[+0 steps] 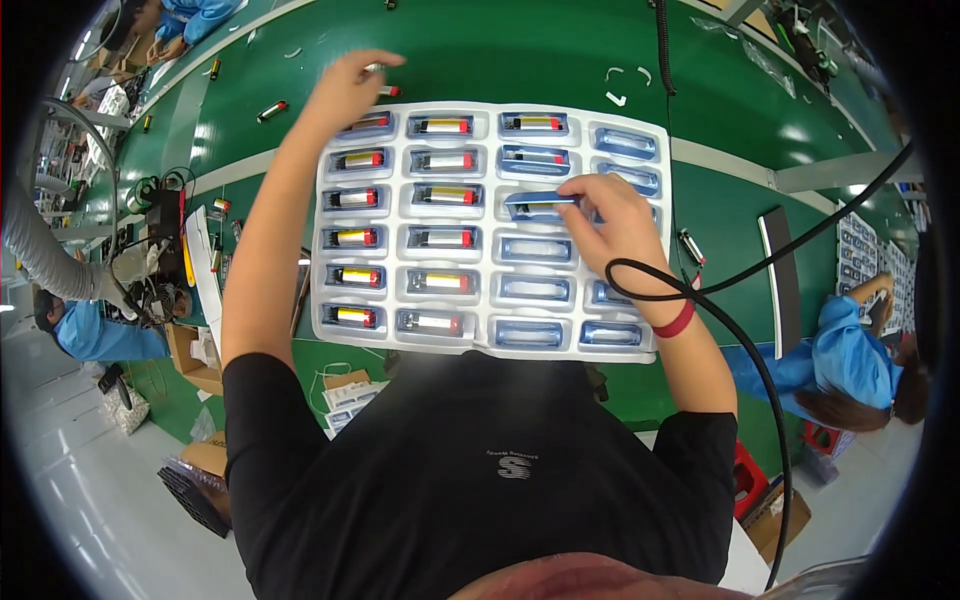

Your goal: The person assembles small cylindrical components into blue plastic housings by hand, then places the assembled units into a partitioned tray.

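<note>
A white tray (484,220) with rows of compartments lies before me, each compartment holding a clear blue plastic case. Cells with red ends, such as this battery cell (443,196), fill the cases in the left two columns and the upper part of the third. My right hand (612,215) pinches the edge of a blue plastic case (530,208) in the third column, tilting it up. Beyond the tray's far left corner, my left hand (350,88) reaches over the green table with fingers apart, close to a red-ended cell (389,91) lying there.
A black cable (740,290) loops over my right wrist. Loose cells (272,110) and white scraps (615,99) lie on the green table (500,60). Co-workers in blue sit at the left (105,325) and right (850,345). A black strip (780,280) lies right of the tray.
</note>
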A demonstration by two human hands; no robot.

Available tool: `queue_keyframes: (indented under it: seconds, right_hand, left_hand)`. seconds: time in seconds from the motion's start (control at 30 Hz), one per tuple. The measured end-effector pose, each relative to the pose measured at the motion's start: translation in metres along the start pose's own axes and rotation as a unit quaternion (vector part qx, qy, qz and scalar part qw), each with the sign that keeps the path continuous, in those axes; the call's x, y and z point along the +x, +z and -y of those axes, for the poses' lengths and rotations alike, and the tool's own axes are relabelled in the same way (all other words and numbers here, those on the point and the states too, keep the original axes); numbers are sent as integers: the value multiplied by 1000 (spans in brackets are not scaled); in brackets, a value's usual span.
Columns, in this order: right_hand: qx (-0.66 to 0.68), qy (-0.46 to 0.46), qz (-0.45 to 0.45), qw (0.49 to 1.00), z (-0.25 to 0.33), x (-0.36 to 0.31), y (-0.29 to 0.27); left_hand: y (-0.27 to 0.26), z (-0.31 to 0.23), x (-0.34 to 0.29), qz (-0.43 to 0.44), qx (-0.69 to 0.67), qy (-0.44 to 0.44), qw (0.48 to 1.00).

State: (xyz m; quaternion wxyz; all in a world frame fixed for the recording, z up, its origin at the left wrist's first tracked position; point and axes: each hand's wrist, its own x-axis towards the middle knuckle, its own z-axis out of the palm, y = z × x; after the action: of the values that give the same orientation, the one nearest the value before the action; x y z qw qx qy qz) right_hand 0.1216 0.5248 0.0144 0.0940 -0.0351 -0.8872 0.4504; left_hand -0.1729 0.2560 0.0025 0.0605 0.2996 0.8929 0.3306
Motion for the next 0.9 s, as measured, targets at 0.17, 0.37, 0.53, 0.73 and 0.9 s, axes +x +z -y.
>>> queue_keyframes:
  seconds: [0.17,0.37,0.53,0.73,0.9]
  right_hand:
    - [-207,-159,-3,965,-12,2,10]
    - [-76,-206,-89,971,-9,19,-6]
    - [51,-107,-92,989,-2,25,-15]
    - [84,-174,-97,976,17,13,-18]
    - [81,-101,-109,986,8,3,-33]
  left_hand:
    - [15,95,41,93,25,-32,995]
    - [0,100,74,129,108,30,985]
    - [14,67,65,152,4,32,988]
    - [36,50,66,267,101,59,957]
    - [23,-11,54,148,43,84,985]
